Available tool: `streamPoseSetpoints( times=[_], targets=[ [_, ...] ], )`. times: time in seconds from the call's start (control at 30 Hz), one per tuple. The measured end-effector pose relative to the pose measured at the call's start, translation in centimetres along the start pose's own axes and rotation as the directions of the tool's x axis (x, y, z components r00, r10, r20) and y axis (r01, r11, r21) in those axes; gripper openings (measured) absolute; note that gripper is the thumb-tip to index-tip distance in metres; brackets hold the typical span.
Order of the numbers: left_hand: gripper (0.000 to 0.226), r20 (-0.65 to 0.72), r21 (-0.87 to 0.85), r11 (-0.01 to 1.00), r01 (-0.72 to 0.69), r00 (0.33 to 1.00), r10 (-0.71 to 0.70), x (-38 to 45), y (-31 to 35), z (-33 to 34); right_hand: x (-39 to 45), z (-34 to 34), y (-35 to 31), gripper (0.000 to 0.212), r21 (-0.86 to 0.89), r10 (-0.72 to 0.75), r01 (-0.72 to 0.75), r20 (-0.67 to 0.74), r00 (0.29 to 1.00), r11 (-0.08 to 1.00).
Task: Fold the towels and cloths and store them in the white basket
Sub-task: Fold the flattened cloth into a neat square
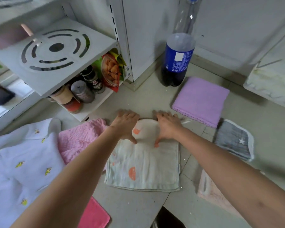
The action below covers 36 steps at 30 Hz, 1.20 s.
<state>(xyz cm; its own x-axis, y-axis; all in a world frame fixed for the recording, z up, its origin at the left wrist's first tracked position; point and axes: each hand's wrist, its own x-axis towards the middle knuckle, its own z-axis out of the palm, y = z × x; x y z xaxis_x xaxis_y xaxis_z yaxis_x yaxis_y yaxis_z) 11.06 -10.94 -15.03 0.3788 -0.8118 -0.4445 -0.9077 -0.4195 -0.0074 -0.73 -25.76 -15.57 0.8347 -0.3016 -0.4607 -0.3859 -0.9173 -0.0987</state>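
A pale cloth with orange spots [143,168] lies on the grey counter in front of me. Its far part bulges up in a rounded fold between my hands. My left hand [127,124] rests palm down on the fold's left end, fingers straight and thumb touching the cloth. My right hand [168,125] lies the same way on the right end. A folded purple cloth [201,101] sits at the back right. The white basket [273,76] stands at the far right edge.
A grey star cloth [234,139] and a pale pink cloth [212,191] lie to the right. A fluffy pink towel [79,139], a white banana-print cloth [23,162] and a hot-pink cloth [95,216] lie left. A cola bottle [178,60] and a spice rack [82,92] stand behind.
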Motion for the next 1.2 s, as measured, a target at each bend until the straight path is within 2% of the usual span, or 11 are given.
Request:
streamPoseSetpoints(
  times=[0.13, 0.2, 0.33, 0.43, 0.53, 0.67, 0.73, 0.83, 1.0, 1.1, 1.2],
  targets=[
    [0.082, -0.006, -0.053, 0.998, 0.043, 0.999, -0.044, -0.1, -0.1, -0.4, -0.1, -0.9, -0.4, 0.032, -0.039, 0.010, -0.012, -0.071, 0.997, 0.999],
    [0.055, -0.055, -0.057, 0.996, 0.073, 0.996, -0.077, -0.5, -0.1, -0.8, -0.8, -1.4, -0.4, 0.020, -0.044, -0.016, 0.011, -0.112, 0.994, 0.999],
    [0.023, -0.165, 0.002, 0.992, 0.127, 0.978, -0.125, -2.4, 0.0, -1.9, -3.3, -1.7, -0.1, 0.018, -0.044, -0.078, 0.069, -0.249, 0.965, 0.997],
    [0.018, -0.218, 0.039, 0.993, 0.115, 0.970, -0.104, -4.8, 0.3, -2.2, -5.8, -1.1, -0.2, 0.014, -0.112, -0.197, 0.166, -0.393, 0.898, 0.980],
    [0.024, -0.323, -0.002, 0.999, 0.049, 0.945, -0.047, -7.4, 0.7, -1.3, -9.0, 0.3, -0.4, 0.011, -0.256, -0.300, 0.206, -0.418, 0.858, 0.945],
    [0.028, -0.546, 0.125, 0.988, -0.093, 0.825, 0.147, -10.8, 1.9, 1.4, -12.7, 4.0, -0.8, 0.033, -0.313, -0.318, 0.201, -0.388, 0.865, 0.928],
    [0.029, -0.581, 0.146, 0.980, -0.137, 0.790, 0.197, -12.5, 2.8, 3.3, -14.3, 5.9, -1.3, 0.053, -0.313, -0.335, 0.228, -0.348, 0.876, 0.922],
    [0.051, -0.554, 0.162, 0.971, -0.177, 0.798, 0.238, -14.3, 3.9, 6.7, -16.1, 8.3, -2.0, 0.071, -0.308, -0.322, 0.229, -0.296, 0.900, 0.924],
    [0.061, -0.380, 0.106, 0.983, -0.148, 0.908, 0.177, -15.5, 4.8, 10.4, -17.2, 11.1, -2.7, 0.067, -0.269, -0.292, 0.217, -0.281, 0.914, 0.938],
    [0.064, -0.347, 0.065, 0.992, -0.106, 0.930, 0.122, -15.7, 4.9, 11.1, -17.6, 11.7, -2.8, 0.067, -0.265, -0.272, 0.224, -0.160, 0.949, 0.938],
    [0.066, -0.375, 0.063, 0.994, -0.084, 0.921, 0.101, -15.9, 5.0, 11.9, -17.9, 12.1, -3.1, 0.069, -0.268, -0.267, 0.200, -0.240, 0.933, 0.942]
  ],
)
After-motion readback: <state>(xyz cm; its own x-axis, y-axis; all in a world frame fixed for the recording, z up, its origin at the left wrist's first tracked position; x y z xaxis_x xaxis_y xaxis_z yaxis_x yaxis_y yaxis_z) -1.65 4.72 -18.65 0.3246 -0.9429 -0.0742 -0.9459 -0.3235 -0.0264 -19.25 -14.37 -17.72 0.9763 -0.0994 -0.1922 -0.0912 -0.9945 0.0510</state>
